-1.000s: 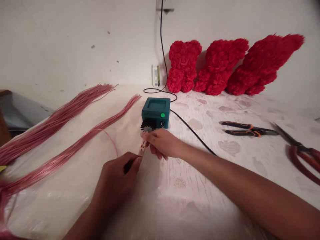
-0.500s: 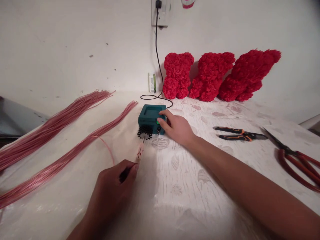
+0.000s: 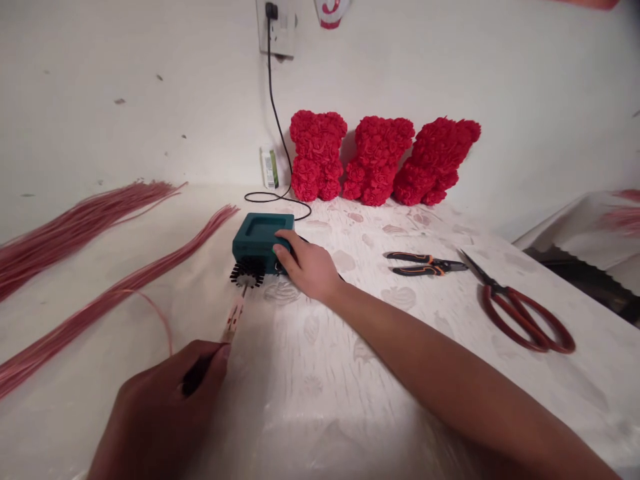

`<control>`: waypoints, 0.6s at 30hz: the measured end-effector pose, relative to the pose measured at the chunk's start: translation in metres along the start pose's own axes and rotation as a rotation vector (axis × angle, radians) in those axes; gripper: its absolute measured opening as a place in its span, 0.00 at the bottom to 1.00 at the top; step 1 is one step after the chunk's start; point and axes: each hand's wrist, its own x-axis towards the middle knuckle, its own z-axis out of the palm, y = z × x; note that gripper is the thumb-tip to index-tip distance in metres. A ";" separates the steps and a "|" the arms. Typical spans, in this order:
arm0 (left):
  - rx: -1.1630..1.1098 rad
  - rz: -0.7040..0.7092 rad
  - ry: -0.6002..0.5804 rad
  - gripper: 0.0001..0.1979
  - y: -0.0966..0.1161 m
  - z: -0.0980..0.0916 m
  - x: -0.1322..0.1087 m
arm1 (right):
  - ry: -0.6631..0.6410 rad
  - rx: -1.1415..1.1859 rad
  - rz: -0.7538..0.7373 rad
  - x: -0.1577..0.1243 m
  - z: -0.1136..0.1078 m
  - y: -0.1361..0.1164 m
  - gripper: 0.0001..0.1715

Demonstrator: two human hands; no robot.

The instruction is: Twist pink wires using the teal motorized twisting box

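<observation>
A teal box-shaped machine [image 3: 262,230] stands on the covered table, with a black toothed wheel [image 3: 247,275] on its front. From the wheel's centre a thin shaft runs toward a pale strip with red marks [image 3: 235,319]. My left hand [image 3: 175,393] pinches the near end of that strip between thumb and fingers. The thumb and fingers of my right hand [image 3: 311,268] grip the machine's right front corner and cover its button area. Two bundles of thin pink strands, one longer [image 3: 120,287] and one thicker [image 3: 85,223], lie to the left.
Orange-and-black pliers [image 3: 425,264] and large red-handled scissors [image 3: 525,313] lie on the right. Several red rose-covered bear figures, one on the left [image 3: 319,157], stand against the wall. A black cable [image 3: 273,93] drops from the socket beside a small white-green box [image 3: 269,168].
The view has swung to the right, so everything appears further left. My left hand still pinches the strip, and my right hand remains on the machine, its thumb now over the green button.
</observation>
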 end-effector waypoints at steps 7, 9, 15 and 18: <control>0.081 0.114 0.067 0.11 -0.006 0.006 -0.003 | 0.004 -0.007 0.008 0.001 0.000 -0.001 0.30; 0.073 0.114 0.074 0.10 -0.007 0.007 -0.003 | 0.003 -0.004 0.004 0.001 0.000 -0.001 0.30; 0.070 0.123 0.043 0.12 -0.010 0.007 -0.003 | 0.003 -0.005 0.010 0.001 -0.001 -0.001 0.29; 0.104 0.163 0.032 0.13 -0.015 0.007 -0.001 | -0.006 -0.007 0.016 0.001 -0.001 -0.002 0.29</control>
